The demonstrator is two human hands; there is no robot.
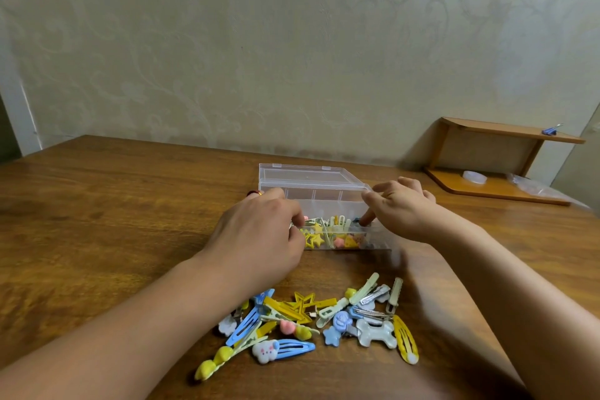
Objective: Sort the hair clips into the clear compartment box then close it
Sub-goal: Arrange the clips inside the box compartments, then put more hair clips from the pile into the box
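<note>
Sitting on the table (130, 204) straight ahead of both hands, the clear box (324, 201) lies with its long side running left to right, lid up at the back; the loose pile of clips (308, 318) waits nearer the person, between the forearms. The left hand (259, 234) curls at the box's left front corner, seemingly pinching a clip there, though its fingertips are hidden. The right hand (399, 208) is loosely spread, one finger dipping into the right compartment.
</note>
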